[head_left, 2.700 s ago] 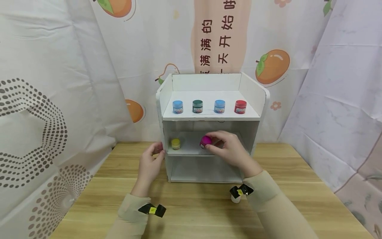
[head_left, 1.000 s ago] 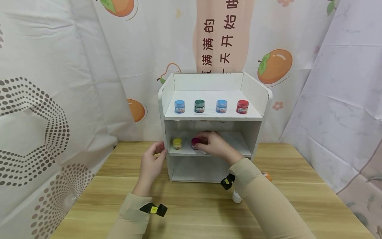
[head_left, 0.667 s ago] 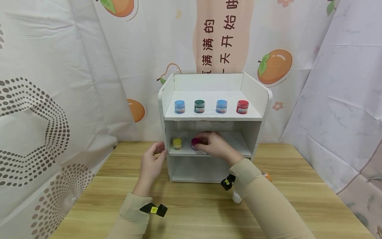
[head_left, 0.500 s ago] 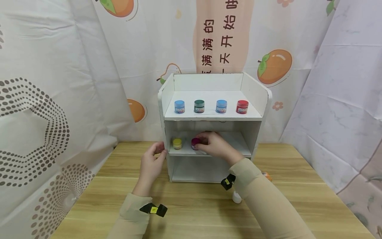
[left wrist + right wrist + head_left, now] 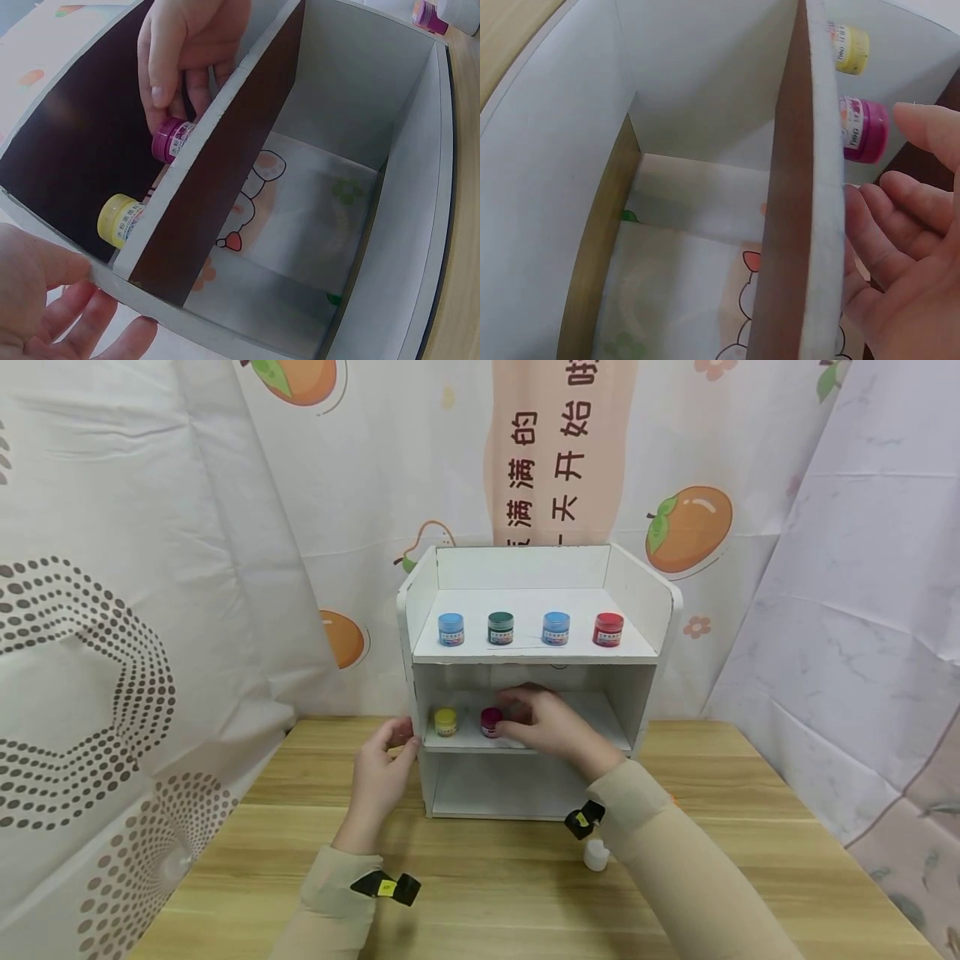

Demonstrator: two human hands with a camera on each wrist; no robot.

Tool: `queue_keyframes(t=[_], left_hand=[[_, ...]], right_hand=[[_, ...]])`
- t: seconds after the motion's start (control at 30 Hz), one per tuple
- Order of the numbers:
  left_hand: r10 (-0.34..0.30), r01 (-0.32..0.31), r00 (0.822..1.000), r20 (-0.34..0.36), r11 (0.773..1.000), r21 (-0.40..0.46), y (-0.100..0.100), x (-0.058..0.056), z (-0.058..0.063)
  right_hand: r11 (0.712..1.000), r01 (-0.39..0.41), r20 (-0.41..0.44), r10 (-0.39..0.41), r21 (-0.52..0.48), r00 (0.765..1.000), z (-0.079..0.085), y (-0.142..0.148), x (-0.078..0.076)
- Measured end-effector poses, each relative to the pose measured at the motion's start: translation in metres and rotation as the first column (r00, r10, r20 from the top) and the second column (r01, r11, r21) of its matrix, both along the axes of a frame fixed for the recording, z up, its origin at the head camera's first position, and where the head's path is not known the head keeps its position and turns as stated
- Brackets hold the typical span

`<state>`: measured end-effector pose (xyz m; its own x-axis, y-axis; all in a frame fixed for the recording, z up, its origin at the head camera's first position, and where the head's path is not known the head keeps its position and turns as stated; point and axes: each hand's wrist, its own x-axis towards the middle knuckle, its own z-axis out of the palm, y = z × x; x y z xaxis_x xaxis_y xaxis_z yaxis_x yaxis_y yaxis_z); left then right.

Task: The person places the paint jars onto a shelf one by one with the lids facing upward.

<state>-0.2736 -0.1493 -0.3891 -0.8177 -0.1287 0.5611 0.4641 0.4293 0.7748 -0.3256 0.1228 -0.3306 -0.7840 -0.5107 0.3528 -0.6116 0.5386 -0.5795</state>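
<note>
On the middle board of the white shelf [image 5: 534, 659] stands a small magenta-purple paint jar [image 5: 491, 722], upright, to the right of a yellow paint jar [image 5: 446, 722]. My right hand [image 5: 553, 727] is just right of the purple jar, thumb and fingers spread. The right wrist view shows a gap between these fingers [image 5: 885, 240] and the jar's lid. My left hand [image 5: 380, 775] rests against the outer left side panel of the shelf, fingers loosely bent. In the left wrist view its fingertips [image 5: 139, 334] meet the panel's edge.
Along the top board stand a light blue jar [image 5: 451, 629], a dark green jar [image 5: 500, 628], another blue jar [image 5: 556, 628] and a red jar [image 5: 607, 629]. A white round object [image 5: 596, 856] lies on the wooden table [image 5: 480, 893]. An orange object [image 5: 672, 798] is mostly hidden behind the right sleeve.
My right hand first carried the purple jar left and set it beside the yellow one. Now its fingers have let go and drawn slightly right. The left hand stays put.
</note>
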Motion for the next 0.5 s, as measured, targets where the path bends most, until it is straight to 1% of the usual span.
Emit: queue_keyframes(t=[0.1,0.23,0.5], left_hand=[[0.001,-0.001,1.000,0.000,1.000,0.000,0.000,0.000,0.000],[-0.001,0.001,1.000,0.002,1.000,0.001,0.000,-0.001,-0.001],[0.006,-0.006,1.000,0.011,1.000,0.002,0.000,0.000,-0.001]], right_hand=[[1.000,0.021,-0.034,-0.021,0.010,0.999,0.001,0.007,0.004],[0.999,0.046,-0.100,-0.043,0.025,0.994,0.001,0.018,0.013],[0.999,0.032,-0.221,-0.033,-0.008,0.975,0.001,0.037,0.030]])
